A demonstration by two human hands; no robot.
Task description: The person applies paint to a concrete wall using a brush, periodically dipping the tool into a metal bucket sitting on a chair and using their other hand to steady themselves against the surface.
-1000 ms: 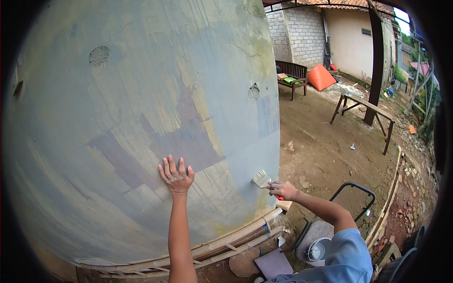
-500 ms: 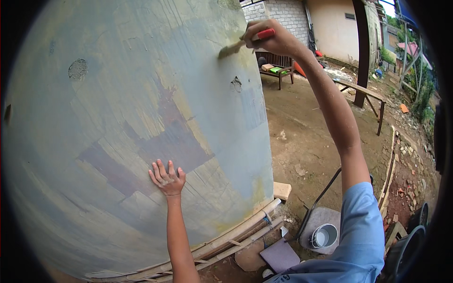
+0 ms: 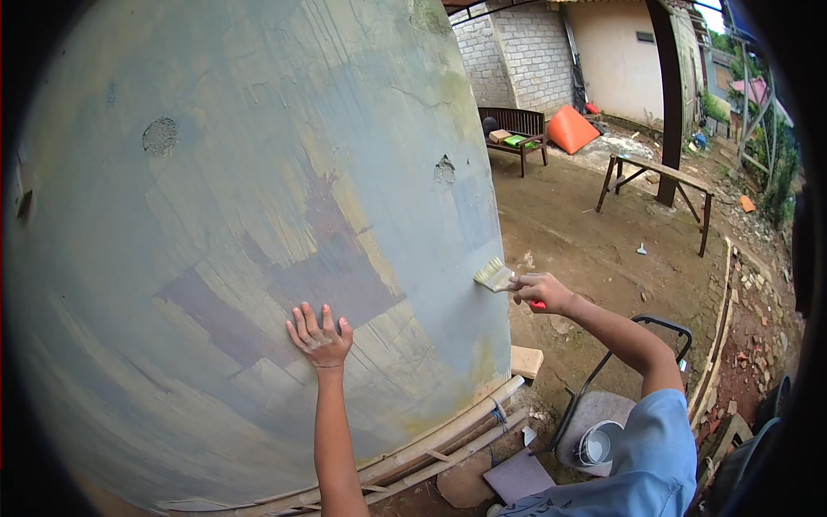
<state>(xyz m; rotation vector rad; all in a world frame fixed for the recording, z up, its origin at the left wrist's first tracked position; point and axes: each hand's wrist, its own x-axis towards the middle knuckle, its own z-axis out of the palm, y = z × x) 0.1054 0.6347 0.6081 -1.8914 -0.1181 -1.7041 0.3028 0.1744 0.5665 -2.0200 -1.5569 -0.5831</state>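
My left hand [image 3: 320, 341], fingers spread against the wall [image 3: 413, 215]; my right hand [image 3: 546, 294], closed round a brush [image 3: 497, 276]; brushing seemingly underway; next stroke wants steady pressure.

1. From my remote seat I see a pale block wall [image 3: 538, 69] adjoining a cream wall [image 3: 607, 73] with a small dark rectangle [image 3: 644, 37].
2. A slatted bench [image 3: 515, 121] stands on brown earth ground [image 3: 577, 215].
3. I see a dark post [image 3: 668, 103] beside a narrow trestle [image 3: 689, 181].
4. Daylight fills the yard.

Tilted red-handled brush [image 3: 497, 277] at patchy bluish wall [image 3: 258, 198]
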